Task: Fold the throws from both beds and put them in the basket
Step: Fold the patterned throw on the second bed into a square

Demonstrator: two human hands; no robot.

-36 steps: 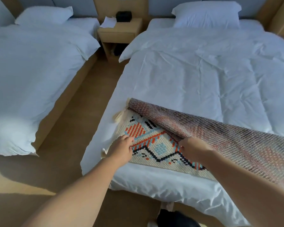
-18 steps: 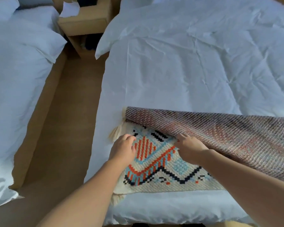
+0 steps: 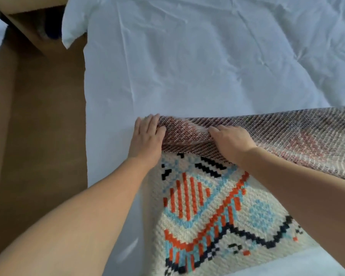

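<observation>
Left hand [image 3: 147, 136] set at left end of fold, edge of throw [image 3: 207, 206] pinched between thumb and nearly straight fingers. Right hand [image 3: 231, 142] just right of it, fingers curled, folded-over layer gripped. Throw laid on near part of white bed [image 3: 187, 76]; brownish underside shown at far side, patterned cream face nearer. Brown floor [image 3: 38, 136] seen left of bed.

Patterned throw [image 3: 207, 206] on white bed [image 3: 187, 66], left hand [image 3: 147, 136] and right hand [image 3: 231, 142] gripping its fold
</observation>
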